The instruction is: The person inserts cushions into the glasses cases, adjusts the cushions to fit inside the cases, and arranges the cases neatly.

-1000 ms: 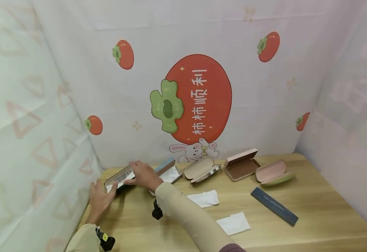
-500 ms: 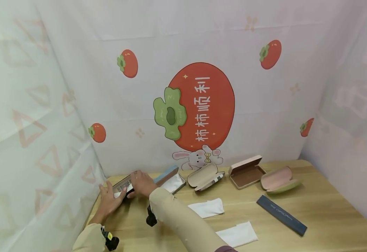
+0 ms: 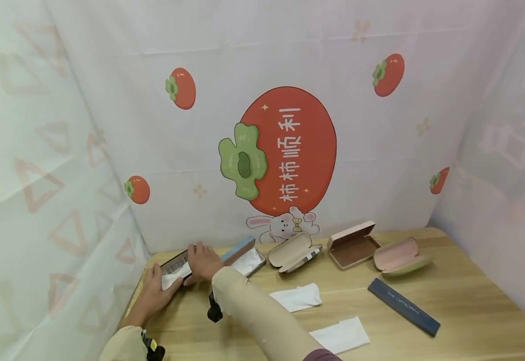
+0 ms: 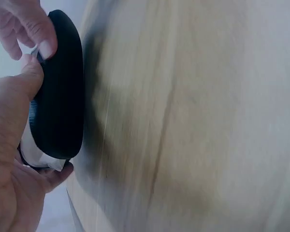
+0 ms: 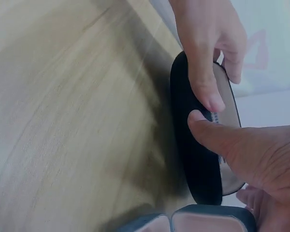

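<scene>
At the far left of the wooden table point(image 3: 479, 301), a person has both hands on a black glasses case point(image 4: 63, 96). Its lid stands open, with lines of print on the pale lining, and a white cloth point(image 3: 177, 276) lies inside, a bit of it poking out at the left end. I can't tell whether the case's bottom touches the wood.

The left hand point(image 3: 160, 292) grips the left end, thumb on the near rim and fingers reaching round behind. The right hand point(image 3: 205, 263) pinches the right part, thumb against the near side and fingers over the back of the lid. The two thumbs sit close together along the front.

Just right of that hand is a blue case point(image 3: 239, 251), lid up, with white cloth point(image 3: 249, 261) in it. Further right along the far edge stand three more open cases: a cream-lined one point(image 3: 285, 253), a boxy brown-lined one point(image 3: 353, 252), and a green one with pink lining point(image 3: 400, 255).

Nearer, about mid-table, lie two folded white cloths, one farther off point(image 3: 296, 297) and one closer point(image 3: 341, 335). To their right, a dark blue strip point(image 3: 403, 307) with pale lettering lies aslant. Behind the table hangs a white backdrop point(image 3: 366, 130) printed with red persimmons and a rabbit.
</scene>
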`<state>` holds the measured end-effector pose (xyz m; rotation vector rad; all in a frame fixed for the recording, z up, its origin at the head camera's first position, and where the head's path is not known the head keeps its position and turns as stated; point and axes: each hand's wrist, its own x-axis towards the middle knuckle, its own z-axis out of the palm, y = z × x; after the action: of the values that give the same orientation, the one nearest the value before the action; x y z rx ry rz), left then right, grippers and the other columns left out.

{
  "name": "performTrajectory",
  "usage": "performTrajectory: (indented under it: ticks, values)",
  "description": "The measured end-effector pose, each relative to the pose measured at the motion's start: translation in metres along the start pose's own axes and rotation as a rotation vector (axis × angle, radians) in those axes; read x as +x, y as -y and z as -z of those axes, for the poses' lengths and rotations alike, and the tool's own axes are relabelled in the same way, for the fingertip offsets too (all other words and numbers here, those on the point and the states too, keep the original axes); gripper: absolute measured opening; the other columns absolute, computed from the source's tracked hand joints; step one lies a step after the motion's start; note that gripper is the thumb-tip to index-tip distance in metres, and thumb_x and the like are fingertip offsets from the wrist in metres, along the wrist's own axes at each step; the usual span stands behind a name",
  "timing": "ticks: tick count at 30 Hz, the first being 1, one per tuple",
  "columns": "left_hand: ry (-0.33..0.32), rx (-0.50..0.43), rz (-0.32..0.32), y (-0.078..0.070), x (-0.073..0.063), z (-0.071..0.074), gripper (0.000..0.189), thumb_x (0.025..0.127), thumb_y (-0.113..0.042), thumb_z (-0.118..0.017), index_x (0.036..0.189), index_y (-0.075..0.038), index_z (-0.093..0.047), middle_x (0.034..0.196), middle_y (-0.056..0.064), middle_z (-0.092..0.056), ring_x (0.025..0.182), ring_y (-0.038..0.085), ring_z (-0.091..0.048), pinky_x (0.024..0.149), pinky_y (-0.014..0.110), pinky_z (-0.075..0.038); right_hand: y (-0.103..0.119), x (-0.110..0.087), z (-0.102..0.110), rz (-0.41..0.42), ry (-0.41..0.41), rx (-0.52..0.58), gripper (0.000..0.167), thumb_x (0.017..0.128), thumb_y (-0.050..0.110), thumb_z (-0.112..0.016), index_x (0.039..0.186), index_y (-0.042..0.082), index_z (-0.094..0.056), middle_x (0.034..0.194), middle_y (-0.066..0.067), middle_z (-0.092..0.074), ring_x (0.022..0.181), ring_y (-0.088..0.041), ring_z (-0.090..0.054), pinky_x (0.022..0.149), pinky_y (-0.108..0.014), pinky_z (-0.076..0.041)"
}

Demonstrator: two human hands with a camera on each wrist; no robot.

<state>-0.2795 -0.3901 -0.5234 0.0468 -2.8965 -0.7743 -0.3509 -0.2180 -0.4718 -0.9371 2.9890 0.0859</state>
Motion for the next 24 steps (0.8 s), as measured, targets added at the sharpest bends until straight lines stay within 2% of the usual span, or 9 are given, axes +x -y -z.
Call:
performTrajectory:
  ticks: [4,7,11,13,15,17,21,24]
  values:
    - [-0.011,0.053,-0.037,0.005,-0.004,0.002,0.098,0.098,-0.039,-0.065,0.146,0.029,-0.013,0.145,0.050,-0.021,0.133,0.063,-0.033,0.107,0.068,-0.035,0.001,0.001,-0.001,0.034,-0.012,-0.078,0.110,0.076,0.074,-0.071,0.161,0.024,-0.021,0.155,0.006,-0.039,0.144,-0.006,-0.039,0.119,-0.023,-0.029]
    - [0.003,0.060,-0.047,0.007,-0.006,0.002,0.101,0.095,-0.038,-0.071,0.146,0.028,-0.014,0.145,0.050,-0.022,0.133,0.063,-0.032,0.106,0.068,-0.035,0.001,0.001,-0.006,0.063,-0.037,-0.134,0.112,0.075,0.072,-0.074,0.161,0.025,-0.020,0.156,0.008,-0.038,0.146,-0.006,-0.036,0.121,-0.024,-0.027]
    - [0.036,0.066,-0.057,0.007,-0.007,0.001,0.110,0.086,-0.039,-0.080,0.147,0.027,-0.016,0.146,0.050,-0.024,0.133,0.064,-0.033,0.105,0.067,-0.038,0.000,0.003,-0.017,0.068,-0.078,-0.137,0.101,0.075,0.064,-0.080,0.155,0.025,-0.033,0.149,0.010,-0.046,0.139,-0.005,-0.043,0.119,-0.023,-0.029]
    - [0.025,0.077,-0.076,0.007,-0.008,0.000,0.112,0.081,-0.037,-0.084,0.146,0.027,-0.019,0.144,0.049,-0.029,0.131,0.063,-0.037,0.104,0.066,-0.040,0.000,0.003,-0.020,0.060,-0.090,-0.131,0.094,0.075,0.061,-0.082,0.150,0.025,-0.040,0.143,0.011,-0.050,0.134,-0.004,-0.047,0.117,-0.022,-0.031]
    - [-0.028,0.105,-0.106,0.008,-0.008,-0.001,0.108,0.078,-0.034,-0.087,0.145,0.025,-0.027,0.139,0.047,-0.038,0.126,0.060,-0.045,0.101,0.064,-0.043,0.000,0.004,-0.021,0.055,-0.103,-0.122,0.086,0.076,0.059,-0.082,0.146,0.025,-0.046,0.140,0.012,-0.052,0.130,-0.003,-0.050,0.115,-0.021,-0.034]
    - [-0.109,0.127,-0.148,0.009,-0.009,-0.001,0.098,0.075,-0.030,-0.089,0.140,0.022,-0.039,0.131,0.044,-0.048,0.119,0.057,-0.052,0.095,0.062,-0.047,0.000,0.004,-0.020,0.054,-0.117,-0.104,0.080,0.078,0.058,-0.082,0.143,0.025,-0.049,0.137,0.012,-0.053,0.126,-0.003,-0.052,0.114,-0.021,-0.035]
    - [-0.296,0.156,-0.266,0.010,-0.008,-0.001,0.072,0.069,-0.019,-0.092,0.122,0.016,-0.057,0.112,0.036,-0.062,0.101,0.051,-0.062,0.083,0.060,-0.051,0.001,0.003,-0.016,0.049,-0.150,-0.055,0.067,0.082,0.053,-0.080,0.137,0.024,-0.055,0.130,0.012,-0.056,0.118,-0.004,-0.056,0.107,-0.020,-0.042]
    - [-0.396,0.154,-0.333,0.010,-0.008,-0.001,0.054,0.067,-0.008,-0.092,0.108,0.014,-0.065,0.098,0.031,-0.067,0.089,0.047,-0.065,0.076,0.059,-0.052,0.002,0.002,-0.014,0.049,-0.162,0.000,0.057,0.084,0.049,-0.079,0.133,0.025,-0.059,0.125,0.012,-0.059,0.113,-0.004,-0.058,0.099,-0.018,-0.047]
